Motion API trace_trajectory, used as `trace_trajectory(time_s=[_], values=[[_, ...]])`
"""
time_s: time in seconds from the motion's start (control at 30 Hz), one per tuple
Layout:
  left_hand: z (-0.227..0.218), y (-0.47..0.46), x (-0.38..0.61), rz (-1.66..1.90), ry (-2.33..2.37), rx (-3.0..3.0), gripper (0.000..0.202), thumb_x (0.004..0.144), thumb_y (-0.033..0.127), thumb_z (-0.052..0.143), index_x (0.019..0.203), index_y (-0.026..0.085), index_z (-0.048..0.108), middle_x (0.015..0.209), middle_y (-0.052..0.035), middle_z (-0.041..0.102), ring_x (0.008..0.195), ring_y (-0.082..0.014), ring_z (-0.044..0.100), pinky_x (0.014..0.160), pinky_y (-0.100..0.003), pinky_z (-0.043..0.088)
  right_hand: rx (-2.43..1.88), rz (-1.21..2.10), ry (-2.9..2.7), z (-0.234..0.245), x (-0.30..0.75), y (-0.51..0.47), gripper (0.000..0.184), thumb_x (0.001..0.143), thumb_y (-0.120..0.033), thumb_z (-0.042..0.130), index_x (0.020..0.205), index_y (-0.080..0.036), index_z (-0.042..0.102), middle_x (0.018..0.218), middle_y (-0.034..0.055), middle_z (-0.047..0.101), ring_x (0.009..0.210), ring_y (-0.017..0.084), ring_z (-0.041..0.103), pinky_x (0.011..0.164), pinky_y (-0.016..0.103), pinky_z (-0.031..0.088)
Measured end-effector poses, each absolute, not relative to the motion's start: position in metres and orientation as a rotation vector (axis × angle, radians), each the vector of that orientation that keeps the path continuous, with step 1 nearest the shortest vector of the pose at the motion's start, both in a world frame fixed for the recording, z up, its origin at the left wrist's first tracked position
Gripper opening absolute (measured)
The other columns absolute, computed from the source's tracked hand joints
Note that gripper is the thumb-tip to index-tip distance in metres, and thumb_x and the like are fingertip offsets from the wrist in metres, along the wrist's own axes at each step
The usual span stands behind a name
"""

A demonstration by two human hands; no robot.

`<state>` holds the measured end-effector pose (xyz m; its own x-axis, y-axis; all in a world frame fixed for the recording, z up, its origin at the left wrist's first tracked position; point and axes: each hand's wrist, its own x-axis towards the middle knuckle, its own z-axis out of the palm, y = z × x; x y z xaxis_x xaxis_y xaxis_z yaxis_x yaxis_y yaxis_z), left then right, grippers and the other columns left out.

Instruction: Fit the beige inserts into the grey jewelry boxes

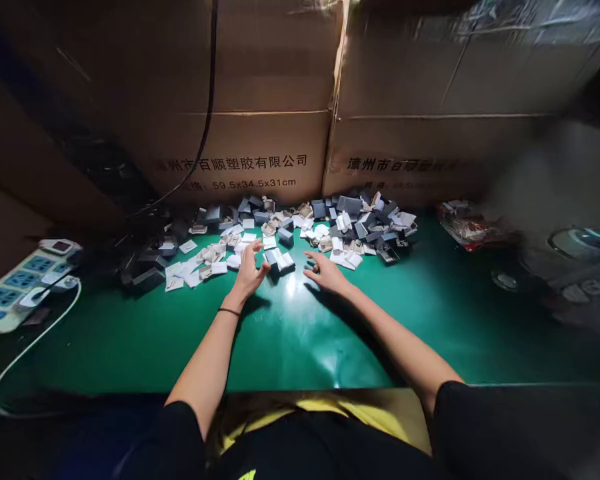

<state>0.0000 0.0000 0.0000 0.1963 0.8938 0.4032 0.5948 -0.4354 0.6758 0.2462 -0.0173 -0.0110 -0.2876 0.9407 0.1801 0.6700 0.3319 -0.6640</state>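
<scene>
We log both hands as empty, fingers loosely parted and curled: the left hand [249, 272] just beside a grey-and-white cluster [284, 261], the right hand [330, 275] across bare green table [290, 340] from it (left fingertip contact: cannot tell). Dark boxes [350, 205] and white pieces [183, 272] lie heaped toward the far side. For careful handling, we would pinch one piece by its edges, clear of its neighbours. Counts: two hands, two printed cartons [260, 137], one power strip [23, 285]; overlapping pieces, uncountable.

Looks forward and down from head height, close over the worktop [145, 353], facing cartons [265, 133] behind it.
</scene>
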Motion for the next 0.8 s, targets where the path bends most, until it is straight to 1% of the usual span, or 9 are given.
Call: trace_trajectory(time_s=[0.07, 0.13, 0.2, 0.27, 0.4, 0.47, 0.57, 0.63, 0.8], values=[[-0.001, -0.002, 0.001, 1.010, 1.389, 2.196, 0.072, 0.078, 0.050, 0.064, 0.136, 0.013, 0.042, 0.129, -0.0179, 0.052, 0.122, -0.0330, 0.045, 0.104, -0.051, 0.035, -1.343, 0.636, -2.121, -0.013, 0.234, -0.002, 0.066, 0.081, -0.024, 0.065, 0.141, -0.014, 0.040, 0.135, 0.0151, 0.052, 0.083, 0.016, 0.061, 0.087, 0.036, 0.051], [-0.001, -0.003, 0.002, 0.946, 1.363, 2.221, 0.066, 0.075, 0.042, 0.070, 0.132, 0.017, 0.048, 0.129, -0.0150, 0.054, 0.124, -0.0332, 0.045, 0.106, -0.052, 0.033, -1.293, 0.626, -2.185, -0.015, 0.224, 0.011, 0.070, 0.079, -0.026, 0.068, 0.143, -0.020, 0.039, 0.137, 0.0122, 0.051, 0.092, 0.019, 0.062, 0.087, 0.036, 0.051], [0.000, -0.003, 0.005, 0.920, 1.313, 2.187, 0.056, 0.078, 0.034, 0.068, 0.130, 0.020, 0.053, 0.128, -0.0134, 0.056, 0.123, -0.0312, 0.047, 0.106, -0.049, 0.034, -1.256, 0.602, -2.256, -0.015, 0.219, 0.020, 0.066, 0.080, -0.026, 0.067, 0.141, -0.024, 0.043, 0.134, 0.0102, 0.055, 0.105, 0.023, 0.060, 0.089, 0.038, 0.050], [0.002, -0.001, 0.011, 0.979, 1.243, 2.046, 0.051, 0.080, 0.031, 0.067, 0.128, 0.022, 0.055, 0.129, -0.0122, 0.057, 0.122, -0.0289, 0.049, 0.107, -0.046, 0.035, -1.232, 0.617, -2.274, -0.015, 0.220, 0.024, 0.059, 0.081, -0.026, 0.066, 0.137, -0.025, 0.047, 0.127, 0.0092, 0.060, 0.103, 0.023, 0.060, 0.087, 0.037, 0.050], [0.004, 0.011, 0.037, 1.190, 1.047, 1.439, 0.058, 0.080, 0.035, 0.067, 0.134, 0.023, 0.049, 0.127, -0.0117, 0.059, 0.115, -0.0246, 0.056, 0.100, -0.039, 0.043, -1.229, 0.688, -2.069, -0.015, 0.230, 0.019, 0.048, 0.083, -0.035, 0.065, 0.128, -0.020, 0.054, 0.114, 0.0085, 0.064, 0.073, 0.015, 0.059, 0.076, 0.033, 0.051], [0.003, 0.019, 0.055, 1.234, 0.943, 1.100, 0.060, 0.081, 0.040, 0.067, 0.134, 0.022, 0.048, 0.120, -0.0111, 0.063, 0.106, -0.0225, 0.061, 0.091, -0.035, 0.048, -1.274, 0.682, -1.943, -0.018, 0.235, 0.013, 0.042, 0.084, -0.042, 0.063, 0.119, -0.019, 0.058, 0.106, 0.0073, 0.065, 0.068, 0.014, 0.057, 0.071, 0.032, 0.050], [-0.002, 0.028, 0.082, 1.244, 0.840, 0.785, 0.050, 0.082, 0.046, 0.065, 0.124, 0.019, 0.057, 0.107, -0.0087, 0.067, 0.088, -0.0183, 0.064, 0.078, -0.030, 0.052, -1.266, 0.601, -1.940, -0.023, 0.237, 0.005, 0.041, 0.083, -0.051, 0.062, 0.109, -0.020, 0.060, 0.096, 0.0062, 0.065, 0.078, 0.018, 0.059, 0.072, 0.032, 0.050], [-0.005, 0.031, 0.092, 1.235, 0.814, 0.703, 0.044, 0.083, 0.046, 0.063, 0.115, 0.017, 0.062, 0.101, -0.0078, 0.069, 0.082, -0.0166, 0.063, 0.073, -0.028, 0.052, -1.235, 0.497, -1.981, -0.026, 0.236, 0.002, 0.043, 0.081, -0.054, 0.064, 0.105, -0.019, 0.060, 0.095, 0.0077, 0.064, 0.088, 0.023, 0.059, 0.075, 0.035, 0.050], [-0.007, 0.030, 0.089, 1.197, 0.772, 0.646, 0.035, 0.084, 0.040, 0.064, 0.109, 0.016, 0.066, 0.099, -0.0070, 0.069, 0.086, -0.0166, 0.063, 0.078, -0.027, 0.051, -1.144, 0.296, -2.012, -0.028, 0.233, 0.005, 0.044, 0.081, -0.053, 0.065, 0.109, -0.019, 0.060, 0.112, 0.0126, 0.061, 0.100, 0.026, 0.055, 0.085, 0.040, 0.050]])
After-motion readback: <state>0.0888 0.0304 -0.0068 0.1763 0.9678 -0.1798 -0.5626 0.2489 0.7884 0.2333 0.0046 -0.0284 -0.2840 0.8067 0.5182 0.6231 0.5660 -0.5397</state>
